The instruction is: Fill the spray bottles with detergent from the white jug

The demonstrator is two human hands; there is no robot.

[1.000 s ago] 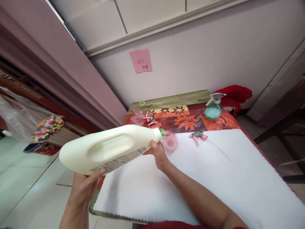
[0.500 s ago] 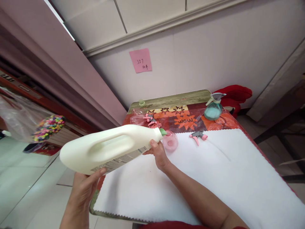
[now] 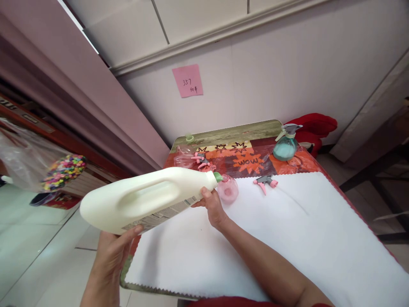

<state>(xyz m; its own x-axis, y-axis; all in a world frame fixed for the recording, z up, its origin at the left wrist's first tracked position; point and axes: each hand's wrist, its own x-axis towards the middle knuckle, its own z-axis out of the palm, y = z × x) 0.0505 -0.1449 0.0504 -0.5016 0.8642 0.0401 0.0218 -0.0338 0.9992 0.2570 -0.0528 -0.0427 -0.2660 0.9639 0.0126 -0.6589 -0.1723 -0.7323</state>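
A large cream detergent jug (image 3: pixel 105 200) lies tilted nearly level above the table, its green spout (image 3: pixel 217 176) at the mouth of a round pink spray bottle (image 3: pixel 228 189). My left hand (image 3: pixel 116 247) supports the jug's base end from below, thumb on the label. Near the neck, my right hand (image 3: pixel 211 205) grips the jug, its fingers partly hidden underneath. The pink bottle stands on the white mat with a little inside, though the level is hard to make out. Right of it lies a grey and pink spray head (image 3: pixel 266 183) with a thin tube.
A teal spray bottle (image 3: pixel 285 147) stands at the back right. Another pink and grey spray head (image 3: pixel 201 159) lies by clear plastic at the back left, near a pale green cap (image 3: pixel 189 138). The white mat (image 3: pixel 303 251) covers the table's front. A red object (image 3: pixel 315 128) is behind.
Almost nothing differs. Both hands and the jug keep their tilt and place at the pink bottle; the view has shifted only slightly.
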